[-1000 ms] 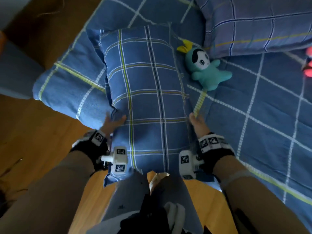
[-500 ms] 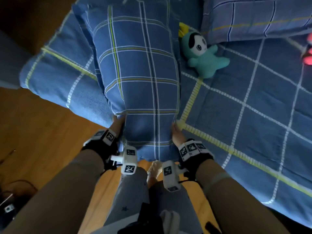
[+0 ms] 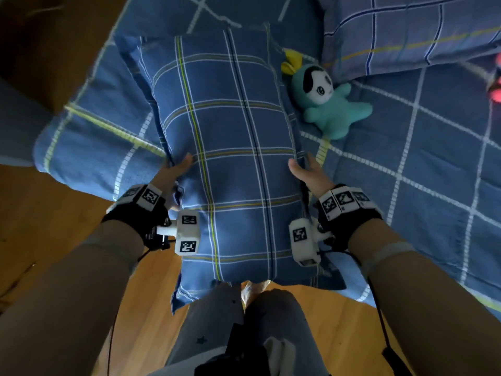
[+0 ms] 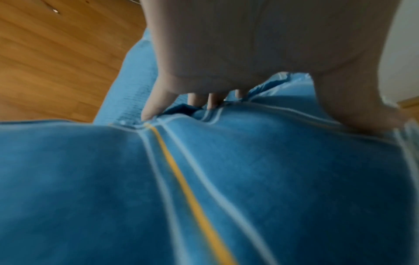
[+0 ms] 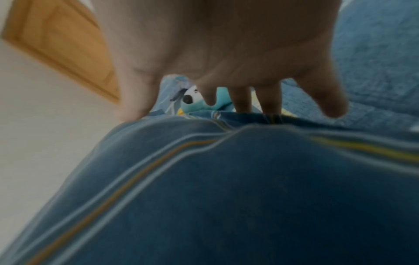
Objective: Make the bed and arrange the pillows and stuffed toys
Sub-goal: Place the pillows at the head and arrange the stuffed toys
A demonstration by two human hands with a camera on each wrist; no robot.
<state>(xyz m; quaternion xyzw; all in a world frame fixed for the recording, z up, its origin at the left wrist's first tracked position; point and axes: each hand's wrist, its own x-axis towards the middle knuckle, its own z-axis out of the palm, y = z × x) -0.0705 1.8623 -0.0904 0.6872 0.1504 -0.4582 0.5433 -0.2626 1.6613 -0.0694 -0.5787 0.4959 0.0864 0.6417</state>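
A blue plaid pillow (image 3: pixel 233 147) lies lengthwise between my hands, its far end over the bed and its near end hanging past the bed's edge above my legs. My left hand (image 3: pixel 176 172) grips its left side and my right hand (image 3: pixel 303 172) its right side. On each, the thumb lies on top and the fingers go underneath. In the wrist views the fingers (image 4: pixel 197 100) dig under the pillow's seam. A teal stuffed toy (image 3: pixel 330 104) with a white face lies on the blue checked cover (image 3: pixel 406 172), just right of the pillow. A second plaid pillow (image 3: pixel 406 31) lies at the back right.
Wooden floor (image 3: pixel 54 226) runs along the left and under my legs. The cover's folded corner (image 3: pixel 89 147) hangs at the bed's left edge. Something red-pink (image 3: pixel 496 88) shows at the far right edge of the bed.
Both hands have kept their hold on the pillow's sides, and the pillow has come up nearer to the camera. The toy and the second pillow lie where they were.
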